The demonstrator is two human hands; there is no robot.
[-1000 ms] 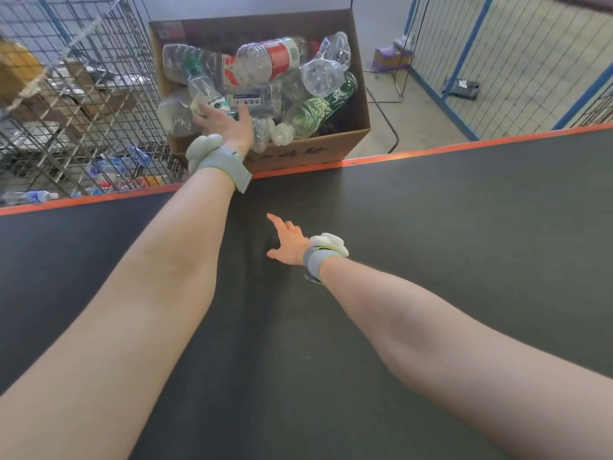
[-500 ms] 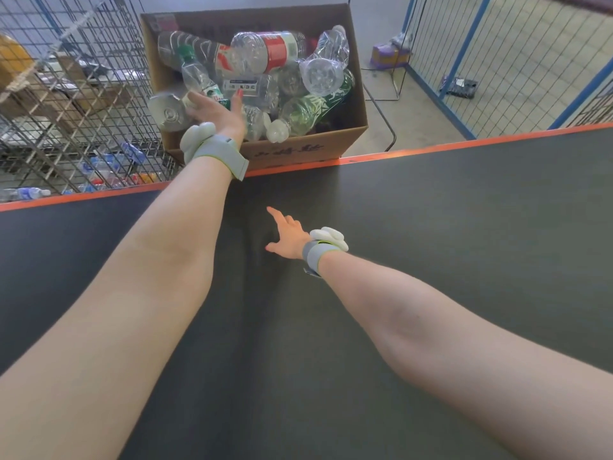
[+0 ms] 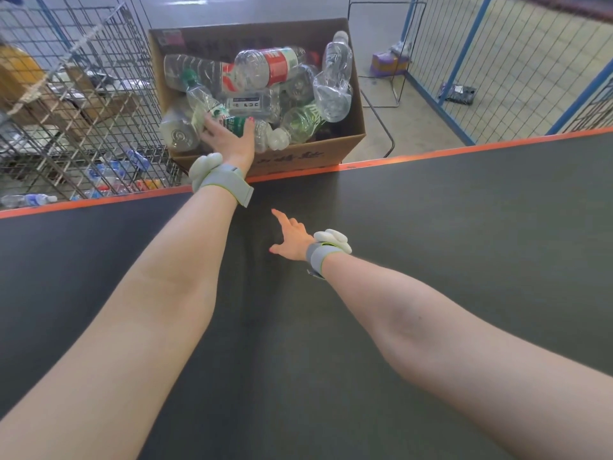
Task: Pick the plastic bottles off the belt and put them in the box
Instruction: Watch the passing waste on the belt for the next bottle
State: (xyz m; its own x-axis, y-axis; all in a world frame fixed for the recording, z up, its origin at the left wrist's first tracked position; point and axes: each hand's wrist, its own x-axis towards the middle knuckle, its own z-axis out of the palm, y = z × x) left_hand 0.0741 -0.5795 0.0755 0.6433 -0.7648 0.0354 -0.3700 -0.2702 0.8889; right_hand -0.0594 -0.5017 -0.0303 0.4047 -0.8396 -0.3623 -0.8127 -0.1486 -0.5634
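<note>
Belt (image 3: 431, 260): no bottles in view on it. Box (image 3: 308, 157) beyond belt's far edge, heaped with plastic bottles (image 3: 265, 66). Left hand (image 3: 229, 137) over box, fingers grasping green-label bottle (image 3: 212, 106), release pending. Right hand (image 3: 293, 239) mid-belt, fingers loose, holding nothing.

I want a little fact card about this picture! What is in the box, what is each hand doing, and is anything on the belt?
box: brown cardboard box past the belt's far edge, piled with clear plastic bottles
left hand: left hand reaches into the box, fingers and thumb around a bottle with a green label
right hand: right hand over the belt, fingers spread, holding nothing
belt: dark belt with an orange edge; no bottles on the part in view
wrists: grey band on each wrist
beside the box: wire cage on the left
</note>
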